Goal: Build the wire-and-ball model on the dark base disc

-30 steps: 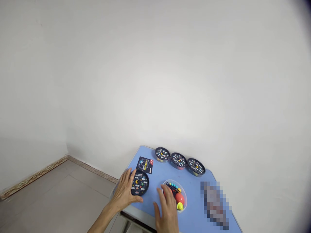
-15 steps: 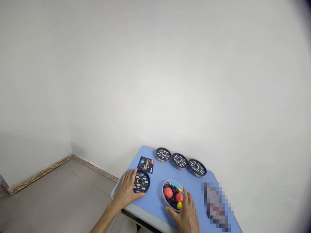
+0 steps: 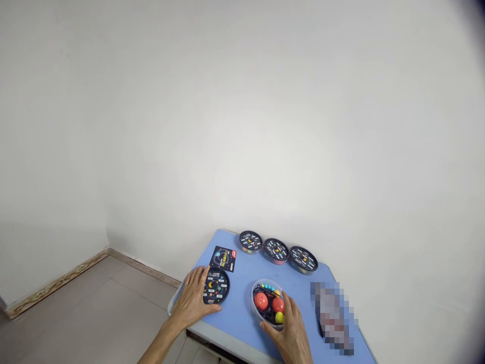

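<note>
My left hand (image 3: 193, 298) rests with fingers and thumb spread at the left side of a round black lid (image 3: 216, 287) printed with planets. The fingers cover part of that lid, which lies flat on the table. My right hand (image 3: 291, 328) curves round the right and near sides of a clear round tub (image 3: 253, 308), its thumb at the near rim and its fingertips at the right rim. In the uncovered tub are two red balls (image 3: 261, 302), a yellow ball (image 3: 279, 317), small blue beads (image 3: 269, 287) and dark parts. The palm side of each hand is hidden.
Three tubs with black printed lids, among them a middle one (image 3: 276, 249), stand along the back of the blue table (image 3: 242, 323). A black printed card (image 3: 223, 259) lies behind the loose lid. A pixelated object (image 3: 333, 318) lies at the right. A wall (image 3: 246, 126) rises behind.
The view has shifted slightly. My right thumb and fingers have drawn a little closer together round the tub. My left hand keeps its place at the lid.
</note>
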Tool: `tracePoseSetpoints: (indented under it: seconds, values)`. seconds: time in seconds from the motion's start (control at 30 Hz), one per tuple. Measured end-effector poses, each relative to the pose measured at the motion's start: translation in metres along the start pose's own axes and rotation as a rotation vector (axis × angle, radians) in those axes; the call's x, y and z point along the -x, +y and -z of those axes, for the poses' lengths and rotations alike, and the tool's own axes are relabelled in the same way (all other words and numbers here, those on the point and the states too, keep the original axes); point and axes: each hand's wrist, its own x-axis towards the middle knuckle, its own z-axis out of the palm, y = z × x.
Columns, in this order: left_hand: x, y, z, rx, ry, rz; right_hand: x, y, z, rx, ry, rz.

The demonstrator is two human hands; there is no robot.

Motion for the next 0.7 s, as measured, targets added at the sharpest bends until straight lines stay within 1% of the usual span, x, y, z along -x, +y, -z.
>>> tracePoseSetpoints:
  seconds: [0.2,0.3,0.43,0.6,0.7]
  values:
    - [0.001,-0.002,-0.003,-0.01,0.016,0.01,-0.001,0.02,0.001,-0.132,-0.042,0.005]
    - [0.001,-0.002,-0.004,-0.019,0.015,0.014,0.001,0.025,0.003,-0.172,-0.035,-0.011]
    - [0.0,-0.004,-0.005,-0.022,0.025,0.008,0.005,0.027,0.004,-0.188,0.0,-0.034]
    - [0.001,-0.007,-0.009,-0.007,0.076,-0.023,0.008,0.032,0.002,-0.183,0.019,0.003]
    - [0.001,-0.007,-0.009,-0.003,0.085,-0.043,0.01,0.034,0.003,-0.153,0.021,0.004]
